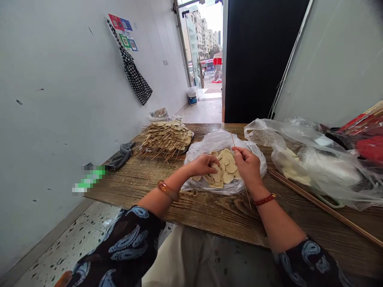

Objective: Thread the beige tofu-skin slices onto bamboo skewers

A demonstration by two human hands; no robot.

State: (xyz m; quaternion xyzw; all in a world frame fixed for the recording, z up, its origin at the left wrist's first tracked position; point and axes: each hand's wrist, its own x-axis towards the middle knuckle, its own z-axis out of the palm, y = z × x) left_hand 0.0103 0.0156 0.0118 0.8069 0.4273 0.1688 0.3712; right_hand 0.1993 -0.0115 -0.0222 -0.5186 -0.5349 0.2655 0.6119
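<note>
A thin bamboo skewer (233, 139) is pinched in my right hand (249, 164). Its tip points up past my fingers and its lower end shows below my wrist. My left hand (205, 165) is over the pale, flat, round slices (229, 165), fingers curved and apart, fingertips at the slices. Whether it touches one I cannot tell. The slices lie heaped in an open clear plastic bag (199, 147) in front of me. Behind it to the left is a stack of skewered slices (167, 137), sticks pointing toward me.
Long bamboo sticks (326, 207) lie across the right of the wooden table (143, 181). Clear plastic bags (332, 163) with pale contents crowd that side. A grey cloth (121, 156) lies at the left edge, near the wall. A bucket (192, 95) stands by the doorway.
</note>
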